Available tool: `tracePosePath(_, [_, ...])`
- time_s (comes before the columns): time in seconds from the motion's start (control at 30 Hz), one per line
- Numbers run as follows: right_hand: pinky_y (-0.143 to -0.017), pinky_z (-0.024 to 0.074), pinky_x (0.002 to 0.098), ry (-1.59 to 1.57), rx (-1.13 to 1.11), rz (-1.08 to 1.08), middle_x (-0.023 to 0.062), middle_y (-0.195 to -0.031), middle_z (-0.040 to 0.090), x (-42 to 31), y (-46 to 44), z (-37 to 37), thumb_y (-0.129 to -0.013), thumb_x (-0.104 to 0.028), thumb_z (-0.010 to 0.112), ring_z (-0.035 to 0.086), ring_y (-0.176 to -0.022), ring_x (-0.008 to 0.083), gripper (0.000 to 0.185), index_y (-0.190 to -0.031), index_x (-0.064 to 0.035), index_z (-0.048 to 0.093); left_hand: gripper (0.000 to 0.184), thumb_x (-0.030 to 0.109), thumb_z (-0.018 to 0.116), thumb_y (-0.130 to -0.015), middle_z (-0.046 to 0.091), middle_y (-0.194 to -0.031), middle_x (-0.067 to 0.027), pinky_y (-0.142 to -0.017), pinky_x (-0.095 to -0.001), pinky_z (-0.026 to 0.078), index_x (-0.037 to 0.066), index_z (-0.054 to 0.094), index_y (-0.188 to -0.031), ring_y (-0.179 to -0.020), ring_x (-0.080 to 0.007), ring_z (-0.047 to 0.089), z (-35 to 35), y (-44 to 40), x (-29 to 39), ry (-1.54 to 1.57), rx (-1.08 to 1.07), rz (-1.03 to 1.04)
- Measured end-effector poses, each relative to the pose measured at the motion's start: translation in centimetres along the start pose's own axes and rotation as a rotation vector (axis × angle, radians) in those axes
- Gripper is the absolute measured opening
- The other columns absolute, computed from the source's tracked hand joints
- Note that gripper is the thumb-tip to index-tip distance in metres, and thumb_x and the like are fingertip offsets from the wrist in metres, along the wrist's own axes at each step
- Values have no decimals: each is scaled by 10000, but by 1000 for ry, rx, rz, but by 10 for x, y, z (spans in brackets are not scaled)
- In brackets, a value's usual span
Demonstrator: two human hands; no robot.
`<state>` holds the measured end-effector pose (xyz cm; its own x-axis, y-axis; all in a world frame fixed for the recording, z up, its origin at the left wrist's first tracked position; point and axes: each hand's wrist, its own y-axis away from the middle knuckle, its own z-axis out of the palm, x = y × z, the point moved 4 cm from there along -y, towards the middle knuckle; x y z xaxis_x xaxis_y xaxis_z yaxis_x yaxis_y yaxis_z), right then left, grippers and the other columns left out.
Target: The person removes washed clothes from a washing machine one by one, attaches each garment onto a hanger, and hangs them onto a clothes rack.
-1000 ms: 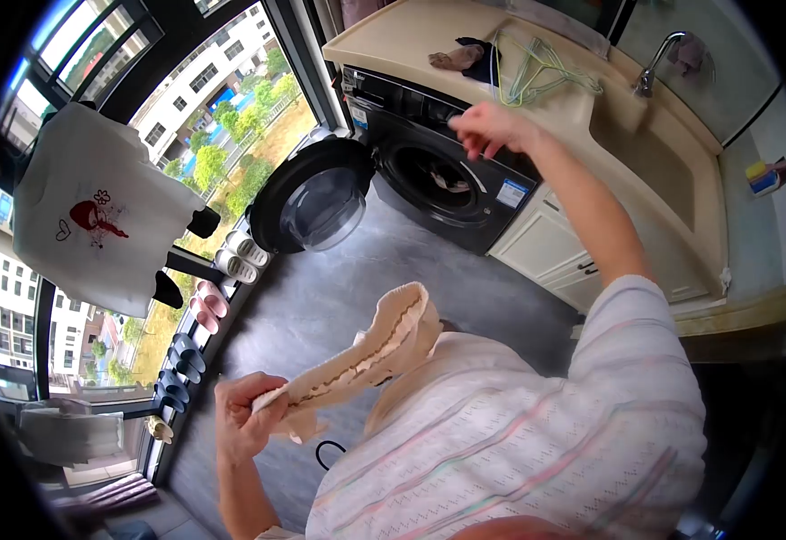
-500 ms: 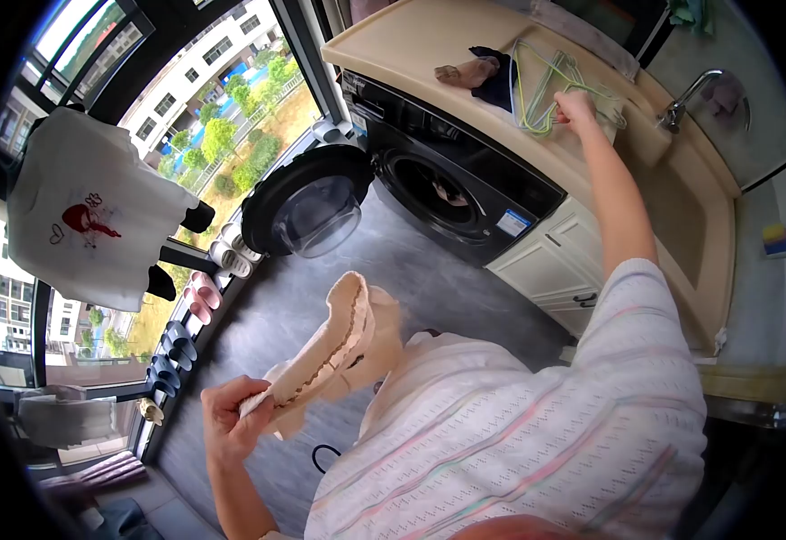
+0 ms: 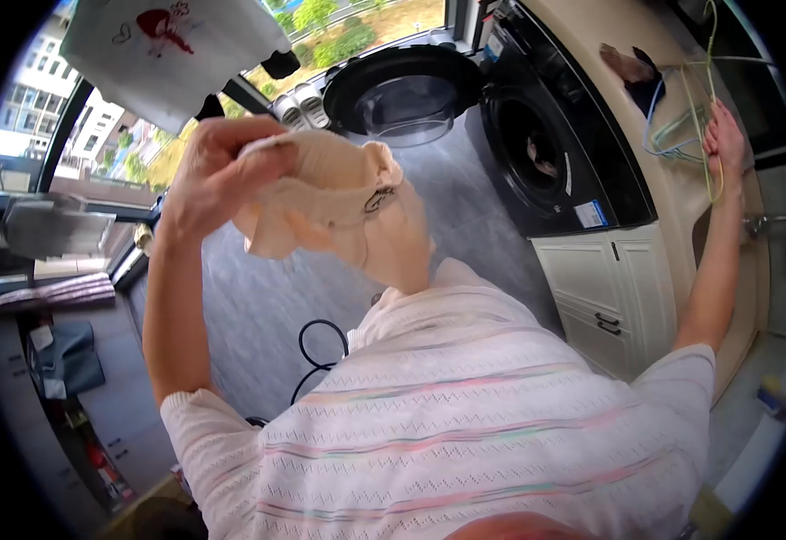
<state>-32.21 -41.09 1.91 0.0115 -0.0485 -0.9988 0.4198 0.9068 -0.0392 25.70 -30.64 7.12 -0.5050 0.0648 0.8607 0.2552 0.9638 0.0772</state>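
Observation:
My left hand [image 3: 217, 175] is closed on the gathered waistband of a beige pair of shorts [image 3: 357, 211], which hangs in front of my chest above the floor. A small dark mark shows on the cloth near the band. Out to the right, over the counter, my right hand [image 3: 724, 144] grips a thin yellow-green clothes hanger [image 3: 711, 36]. Other hangers, blue and pale green [image 3: 651, 121], lie or hang just beside that hand; whether it holds these too I cannot tell. A dark and brown garment [image 3: 646, 81] lies on the counter nearby.
A black front-loading washing machine [image 3: 609, 148] stands under the counter [image 3: 582, 45], its round door [image 3: 402, 90] swung wide open and some cloth inside. White cabinets [image 3: 582, 279] adjoin it. A white shirt [image 3: 177, 54] hangs by the window. A dark hose [image 3: 303, 337] lies on the floor.
My left hand has risen and carried the beige shorts up. My right hand has lifted a hanger from the pile on the counter. The view has turned.

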Motion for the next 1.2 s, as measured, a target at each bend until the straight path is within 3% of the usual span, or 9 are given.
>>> tracePosePath(0.2, [-469, 345, 197, -205, -174, -356, -29, -580, 398, -16, 71, 73, -860, -114, 524, 373, -468, 43, 265, -1105, -17, 492, 205, 184, 600, -739, 603, -733, -7, -600, -225, 455, 24, 653, -856, -656, -67, 548, -30, -14, 22, -143, 10, 121])
tracePosePath(0.43, [-423, 258, 204, -254, -256, 51, -56, -531, 328, -15, -4, 176, -859, -196, 524, 279, -434, 43, 238, -1005, -11, 555, 195, 175, 625, -731, 608, -736, -8, -634, -193, 441, 15, 650, -838, -679, -54, 551, -44, -1, 39, -246, 93, 78])
tracePosePath(0.53, [-388, 198, 209, -491, -516, 43, -68, -478, 251, -40, 27, 235, -883, -257, 475, 219, -403, 45, 245, -918, -40, 582, 193, 168, 629, -732, 614, -754, -13, -645, -198, 447, 21, 654, -853, -690, -58, 557, -53, 8, 38, -279, 143, 56])
tracePosePath(0.63, [-403, 184, 222, -941, -1166, 6, -41, -471, 211, -79, 47, 290, -886, -225, 456, 172, -405, 70, 249, -795, -19, 562, 220, 203, 638, -728, 625, -772, -34, -654, -203, 454, 33, 662, -867, -714, -82, 576, -57, 10, 34, -307, 183, 49])
tracePosePath(0.7, [-321, 214, 195, -1100, -1285, -221, -56, -441, 370, -101, 83, 332, -848, -146, 475, 280, -359, 31, 194, -762, -45, 616, 249, 236, 644, -728, 628, -780, -43, -659, -205, 461, 38, 663, -878, -724, -90, 583, -62, 11, 34, -349, 226, 58])
tracePosePath(0.8, [-316, 162, 221, -1169, -1434, -38, -62, -402, 267, -88, 120, 379, -864, -209, 501, 214, -349, 44, 237, -711, -66, 611, 306, 293, 653, -729, 628, -797, -53, -669, -211, 476, 44, 659, -907, -740, -96, 591, -73, 17, 34, -369, 274, 58])
tracePosePath(0.83, [-375, 193, 223, -1180, -1761, -46, -42, -437, 245, -73, 135, 394, -880, -210, 428, 210, -390, 55, 237, -740, -75, 562, 324, 309, 657, -727, 627, -801, -55, -671, -213, 481, 45, 656, -916, -744, -96, 592, -78, 21, 31, -343, 308, 59])
tracePosePath(1.0, [-371, 205, 209, -618, -1585, 192, -70, -460, 260, 50, 189, 443, -881, -273, 481, 241, -403, 46, 284, -690, -74, 550, 300, 288, 609, -782, 620, -811, -33, -646, -205, 490, 36, 638, -942, -735, -77, 587, -147, 62, -6, -128, 491, 190])
tracePosePath(1.2, [-349, 268, 177, 22, -1438, -554, -61, -447, 362, -62, 208, 457, -904, -325, 466, 336, -371, 21, 347, -730, -41, 565, 237, 148, 566, -764, 619, -822, -24, -579, -213, 491, 38, 629, -965, -684, -80, 581, -199, 123, -89, -126, 546, -268])
